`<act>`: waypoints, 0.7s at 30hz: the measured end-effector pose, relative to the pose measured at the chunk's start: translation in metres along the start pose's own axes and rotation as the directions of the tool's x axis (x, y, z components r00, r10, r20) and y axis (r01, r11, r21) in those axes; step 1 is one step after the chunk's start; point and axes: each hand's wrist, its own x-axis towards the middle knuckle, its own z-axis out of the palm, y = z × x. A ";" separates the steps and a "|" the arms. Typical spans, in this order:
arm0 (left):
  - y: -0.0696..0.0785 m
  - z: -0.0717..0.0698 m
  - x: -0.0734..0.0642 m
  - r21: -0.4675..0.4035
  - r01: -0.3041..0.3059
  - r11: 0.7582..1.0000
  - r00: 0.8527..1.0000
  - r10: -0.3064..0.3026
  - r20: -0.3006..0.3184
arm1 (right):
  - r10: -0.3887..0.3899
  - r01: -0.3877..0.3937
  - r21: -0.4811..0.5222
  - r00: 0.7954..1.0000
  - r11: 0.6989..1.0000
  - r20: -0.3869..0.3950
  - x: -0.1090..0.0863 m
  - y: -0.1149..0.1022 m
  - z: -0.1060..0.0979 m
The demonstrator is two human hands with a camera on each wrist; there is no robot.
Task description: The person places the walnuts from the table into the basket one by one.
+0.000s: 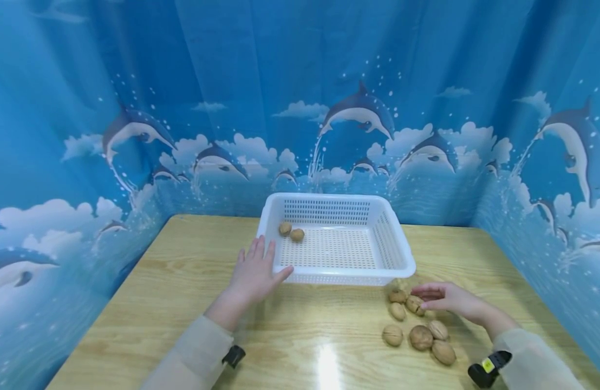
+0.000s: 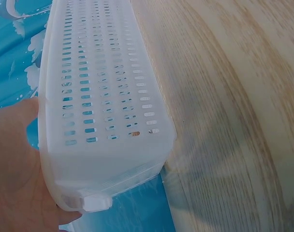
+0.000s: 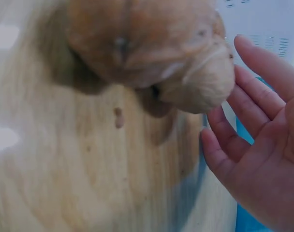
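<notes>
A white plastic basket (image 1: 324,276) with slotted walls stands toward the back of the table, two walnuts (image 1: 297,235) lying at its left inside. My left hand (image 1: 253,273) rests on the basket's front left corner, fingers spread and fairly straight; the left wrist view has this hand (image 2: 14,164) along the rim. Off the basket's front right corner, my right hand (image 1: 448,299) reaches in from the right beside a walnut (image 1: 415,305), thumb and fingertips close at its side. In the right wrist view that hand (image 3: 268,130) has loosely bent fingers and an uncovered palm, with walnuts (image 3: 200,82) beside the fingertips.
Several more walnuts (image 1: 421,338) lie loose on the wooden table (image 1: 193,260) in front of the right hand. A blue curtain (image 1: 300,81) printed with dolphins hangs behind the table and along both sides. Dark wrist cameras (image 1: 489,368) sit at the sleeves.
</notes>
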 end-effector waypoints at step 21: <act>-0.002 0.004 0.003 0.027 0.001 1.000 1.000 -0.002 0.005 | -0.038 0.023 -0.135 0.994 0.991 -0.107 -0.001 -0.001 0.009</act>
